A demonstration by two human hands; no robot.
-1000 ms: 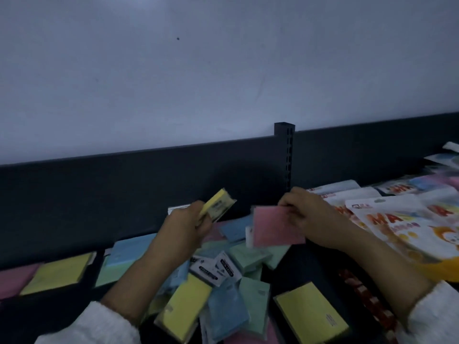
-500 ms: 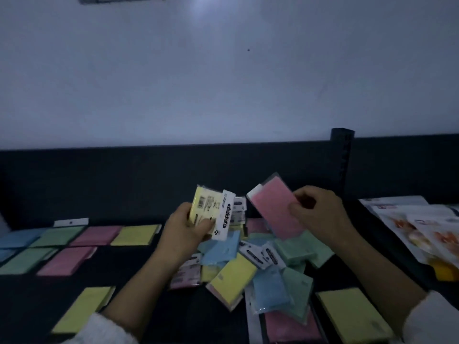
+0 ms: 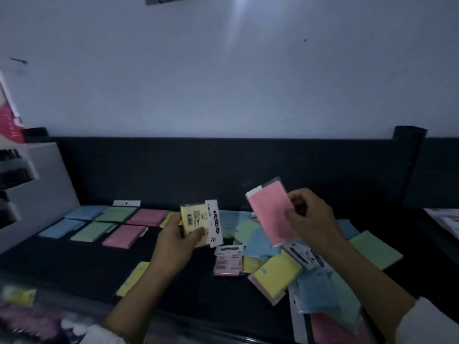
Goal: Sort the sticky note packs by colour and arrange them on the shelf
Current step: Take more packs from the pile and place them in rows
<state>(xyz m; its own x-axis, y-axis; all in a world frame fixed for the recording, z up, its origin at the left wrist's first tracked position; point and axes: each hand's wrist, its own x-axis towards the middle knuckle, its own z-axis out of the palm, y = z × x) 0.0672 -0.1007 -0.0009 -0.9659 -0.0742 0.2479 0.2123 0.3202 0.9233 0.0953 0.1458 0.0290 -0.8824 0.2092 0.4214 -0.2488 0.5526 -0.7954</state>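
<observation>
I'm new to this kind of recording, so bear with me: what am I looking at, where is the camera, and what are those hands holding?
No machine here: a person's two bare hands, filmed by a camera worn on their head, looking forward and down. The left hand grips a yellow pack of sticky notes, label showing; the right hand pinches a pink pack. On the dark shelf, at left, a blue column, a green column and a pink column of packs lie flat; a mixed heap lies at right.

Dim, bluish picture; glare streak above, blurred, bowed edges.
</observation>
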